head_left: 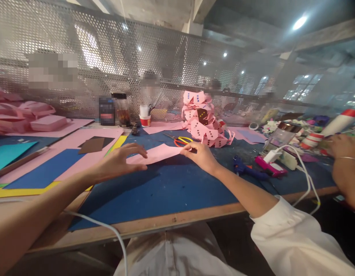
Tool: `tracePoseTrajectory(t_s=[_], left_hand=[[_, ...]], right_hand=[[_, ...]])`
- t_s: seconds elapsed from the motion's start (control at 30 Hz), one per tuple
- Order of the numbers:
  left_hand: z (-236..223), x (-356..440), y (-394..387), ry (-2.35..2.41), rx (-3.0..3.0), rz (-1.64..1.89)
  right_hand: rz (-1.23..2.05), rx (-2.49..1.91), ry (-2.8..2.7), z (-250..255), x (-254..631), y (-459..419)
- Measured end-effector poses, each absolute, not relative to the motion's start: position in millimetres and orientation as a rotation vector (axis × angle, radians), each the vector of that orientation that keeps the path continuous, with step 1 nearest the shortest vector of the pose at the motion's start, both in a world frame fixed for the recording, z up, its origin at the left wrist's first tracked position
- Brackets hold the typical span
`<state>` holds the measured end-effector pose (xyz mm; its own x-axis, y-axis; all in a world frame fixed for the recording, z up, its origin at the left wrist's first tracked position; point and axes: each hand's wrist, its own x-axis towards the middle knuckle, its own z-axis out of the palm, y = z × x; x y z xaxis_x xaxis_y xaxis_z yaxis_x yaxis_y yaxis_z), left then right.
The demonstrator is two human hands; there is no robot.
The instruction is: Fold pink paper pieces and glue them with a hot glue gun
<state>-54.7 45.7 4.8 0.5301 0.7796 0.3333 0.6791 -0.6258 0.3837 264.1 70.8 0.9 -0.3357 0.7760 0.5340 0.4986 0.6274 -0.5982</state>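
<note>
A pink sheet (pixel 158 154), foam or paper, is held over the blue tabletop (pixel 154 195). My right hand (pixel 200 156) pinches its right end between thumb and fingers. At the other end, my left hand (pixel 127 159) has its thumb and fingers apart around the sheet's edge and does not appear to grip it. Just behind the sheet lie scissors (pixel 183 141) with red and yellow handles. Beyond them stands a pile of folded pink pieces (pixel 204 122) marked with small dark squares.
Coloured sheets, among them a blue one (pixel 45 168), lie at left. A glue gun (pixel 249 168), a magenta device (pixel 270 166) and a white cable (pixel 306 168) sit at right. Another person's hand (pixel 345 147) is at the far right. A perforated metal screen (pixel 108 53) stands behind.
</note>
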Motion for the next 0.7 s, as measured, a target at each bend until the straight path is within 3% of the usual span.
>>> tracePoseTrajectory(t_s=[0.33, 0.6, 0.7], left_hand=[[-11.6, -43.2, 45.6, 1.298, 2.686, 0.781], [-11.4, -39.6, 41.5, 1.360, 2.711, 0.735], [-13.2, -38.1, 41.3, 1.329, 2.729, 0.730]], right_hand=[[0.541, -0.999, -2.017, -4.0, 270.2, 82.7], [-0.081, -0.920, -2.113, 3.4, 266.1, 66.7], [-0.114, -0.826, -2.287, 1.8, 260.6, 59.7]])
